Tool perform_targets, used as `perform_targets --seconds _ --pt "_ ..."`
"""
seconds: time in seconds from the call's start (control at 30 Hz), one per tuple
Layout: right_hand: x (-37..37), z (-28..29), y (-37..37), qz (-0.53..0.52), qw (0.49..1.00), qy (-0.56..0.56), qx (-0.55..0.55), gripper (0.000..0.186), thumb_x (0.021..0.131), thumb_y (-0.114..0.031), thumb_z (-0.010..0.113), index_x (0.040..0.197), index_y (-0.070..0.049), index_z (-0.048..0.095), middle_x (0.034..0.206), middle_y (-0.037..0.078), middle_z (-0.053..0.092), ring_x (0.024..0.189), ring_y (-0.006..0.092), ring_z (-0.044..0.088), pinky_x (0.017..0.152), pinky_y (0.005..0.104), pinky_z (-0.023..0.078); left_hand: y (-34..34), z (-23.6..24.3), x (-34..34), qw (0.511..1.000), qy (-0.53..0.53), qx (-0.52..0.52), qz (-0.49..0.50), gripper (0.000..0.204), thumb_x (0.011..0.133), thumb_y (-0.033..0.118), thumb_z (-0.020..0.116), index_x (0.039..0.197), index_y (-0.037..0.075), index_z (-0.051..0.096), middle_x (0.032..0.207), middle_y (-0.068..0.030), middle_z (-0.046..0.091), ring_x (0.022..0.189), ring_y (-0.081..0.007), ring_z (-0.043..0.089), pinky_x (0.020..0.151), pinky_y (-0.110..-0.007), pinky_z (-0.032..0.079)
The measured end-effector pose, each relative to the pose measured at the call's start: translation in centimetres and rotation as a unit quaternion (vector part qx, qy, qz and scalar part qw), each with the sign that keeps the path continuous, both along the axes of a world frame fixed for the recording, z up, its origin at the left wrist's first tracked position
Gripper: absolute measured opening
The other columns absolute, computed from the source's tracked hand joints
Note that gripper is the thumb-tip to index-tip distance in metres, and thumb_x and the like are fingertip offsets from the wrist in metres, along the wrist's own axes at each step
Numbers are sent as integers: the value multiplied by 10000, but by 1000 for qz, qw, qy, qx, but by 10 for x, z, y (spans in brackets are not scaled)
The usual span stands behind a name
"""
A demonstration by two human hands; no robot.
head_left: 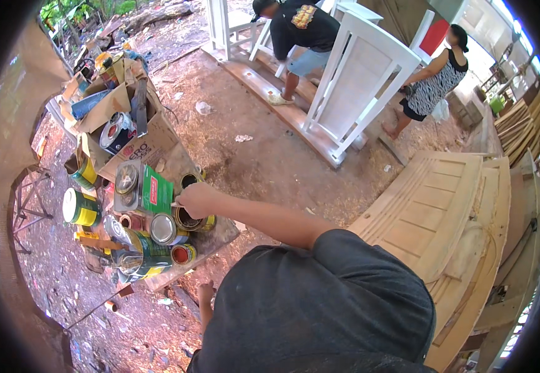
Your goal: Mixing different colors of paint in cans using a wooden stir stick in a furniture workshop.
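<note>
My right hand (199, 200) reaches over the paint cans with its fingers closed. A pale tip shows beside the fingers, but what they hold is mostly hidden. Just below the hand is an open can (190, 221) with dark brown insides. To its left stands a rectangular green and grey tin (157, 190). A can with a silver lid (163, 230) and a small can of reddish-orange paint (183, 253) sit nearer me. My left hand (206, 292) hangs low beside my body, apart from the bench; its fingers are partly hidden.
A cardboard box (139, 152) of cans and rags stands on the bench (220, 239). Carved wooden door panels (419, 205) lie at right. White furniture (360, 81) stands farther off, with one person (307, 31) bending beside it and another (434, 81) standing.
</note>
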State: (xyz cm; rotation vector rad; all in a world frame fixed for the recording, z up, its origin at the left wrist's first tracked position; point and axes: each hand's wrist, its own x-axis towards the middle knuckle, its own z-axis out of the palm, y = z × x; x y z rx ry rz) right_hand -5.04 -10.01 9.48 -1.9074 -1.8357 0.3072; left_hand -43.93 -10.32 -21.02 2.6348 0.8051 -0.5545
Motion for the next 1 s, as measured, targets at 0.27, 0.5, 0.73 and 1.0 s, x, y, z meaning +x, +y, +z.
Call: perform_targets --seconds 0.27,0.5,0.73,1.0 --pt "-6 6 3 -3 997 61 40 222 867 -255 576 852 -61 683 786 184 681 771 381 674 672 501 528 -1 -10 -8 997 -16 55 -56 285 875 307 648 862 25 687 735 -168 698 703 -339 687 671 -454 530" --pt "-5 12 7 14 994 88 -66 355 914 -340 547 838 -15 669 806 224 665 801 409 663 691 508 527 -16 -6 -21 988 -18 -86 131 302 872 324 653 941 31 687 731 -169 691 681 -337 686 690 -459 531" --pt "-5 27 10 13 997 64 -47 439 945 -328 479 727 3 667 790 253 666 789 433 661 722 529 524 -38 -59 -60 977 67 -108 169 458 870 387 674 1208 82 626 846 -156 718 917 -337 692 841 -474 522" --pt "-3 1 24 -64 998 -3 -23 172 862 -192 602 925 -91 726 862 161 706 806 391 673 742 457 539 -36 -31 -41 935 -11 -153 320 485 982 456 480 1113 42 697 1098 -271 675 1050 -425 637 931 -504 487"
